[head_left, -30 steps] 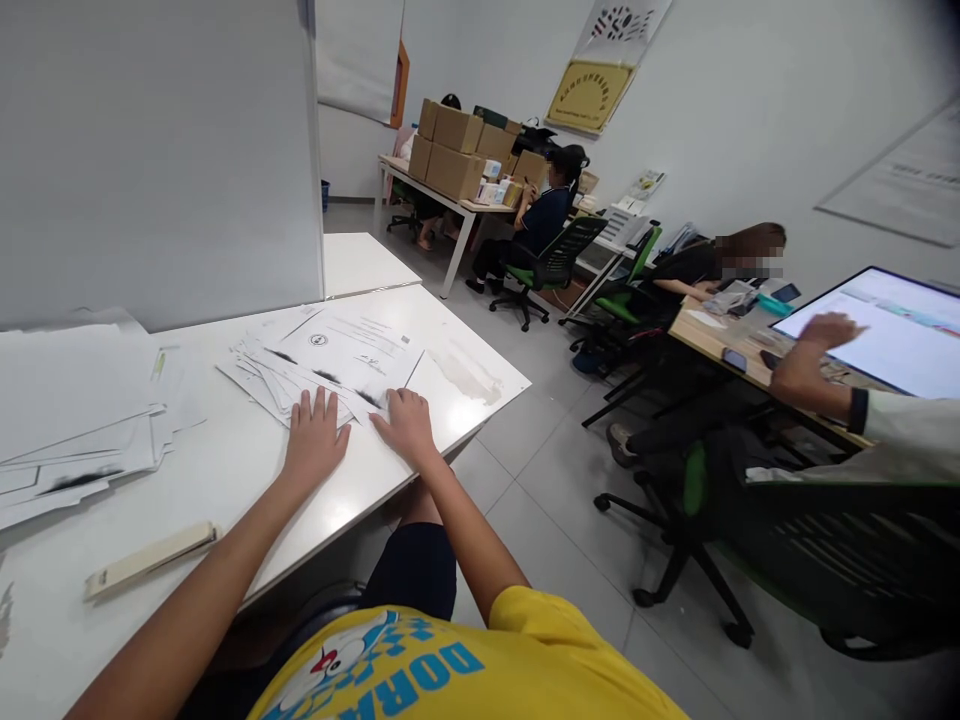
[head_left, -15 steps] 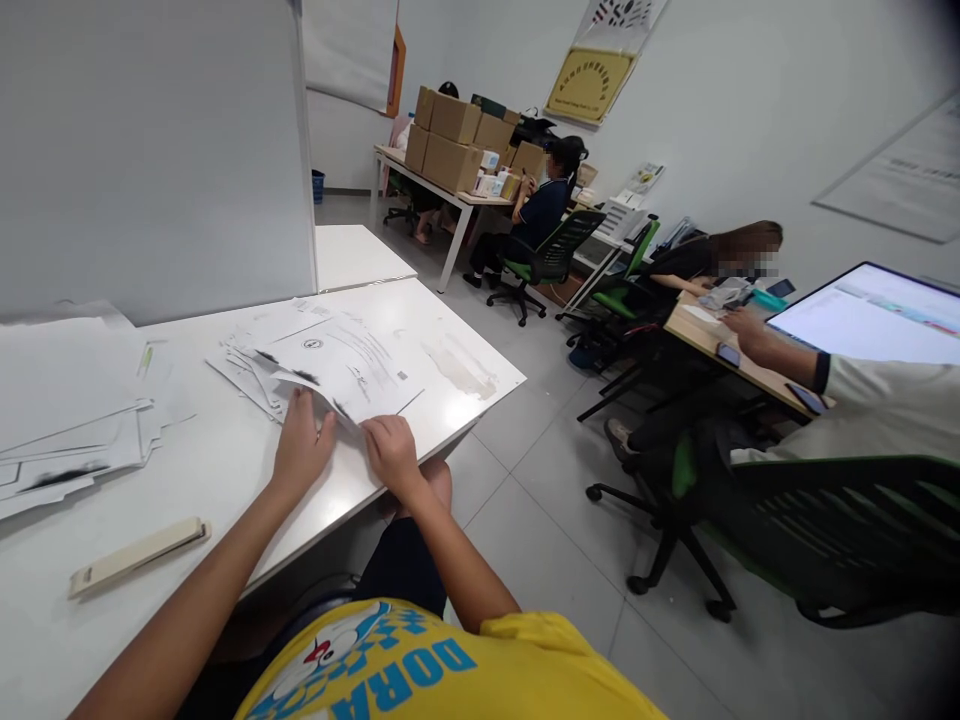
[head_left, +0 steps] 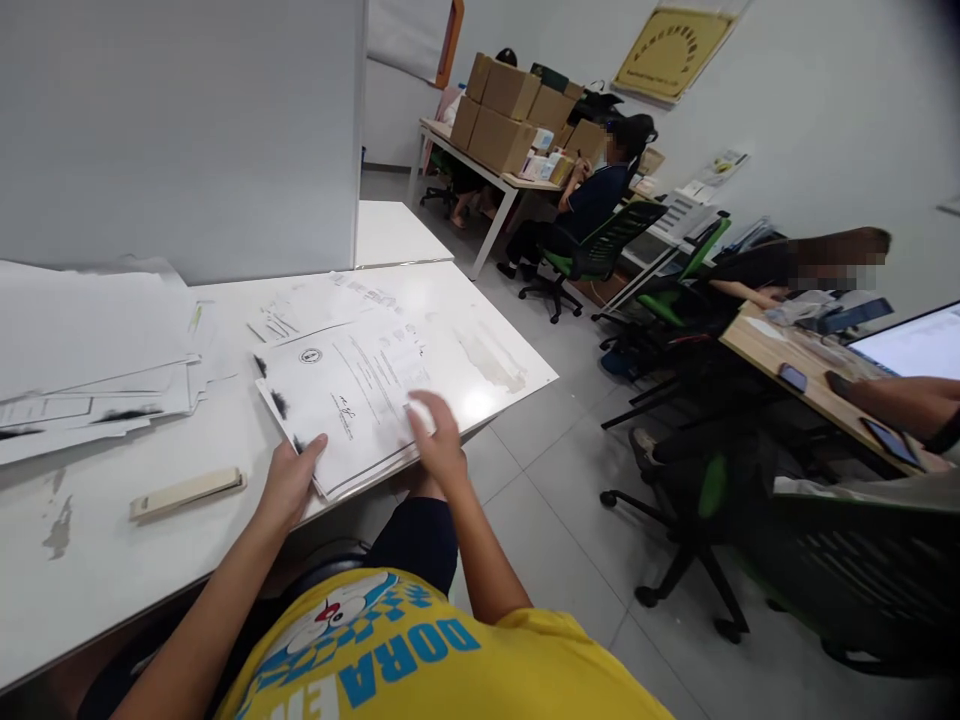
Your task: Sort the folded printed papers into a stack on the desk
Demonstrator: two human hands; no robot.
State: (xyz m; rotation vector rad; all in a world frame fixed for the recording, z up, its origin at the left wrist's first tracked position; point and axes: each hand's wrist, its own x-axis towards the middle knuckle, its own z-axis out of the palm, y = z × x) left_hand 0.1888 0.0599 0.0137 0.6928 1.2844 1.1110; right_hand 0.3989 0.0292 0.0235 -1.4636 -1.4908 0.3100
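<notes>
A gathered stack of printed white sheets [head_left: 352, 395] lies tilted at the near edge of the white table [head_left: 112, 560]. My left hand [head_left: 289, 480] grips the stack's lower left corner, thumb on top. My right hand [head_left: 439, 440] rests blurred on the stack's right edge with fingers spread. More loose sheets [head_left: 315, 300] lie flat just behind the stack.
A thick pile of papers [head_left: 90, 350] fills the table's left. A cream stapler-like bar [head_left: 187, 492] lies near the front edge. A grey partition [head_left: 180, 130] stands behind. To the right, people sit at desks on green chairs [head_left: 600, 250]; cardboard boxes [head_left: 510, 120] stand farther back.
The fanned-out sheets have been pulled together into one stack and drawn toward the table's near edge. My left hand shifted to its corner, my right hand to its right side.
</notes>
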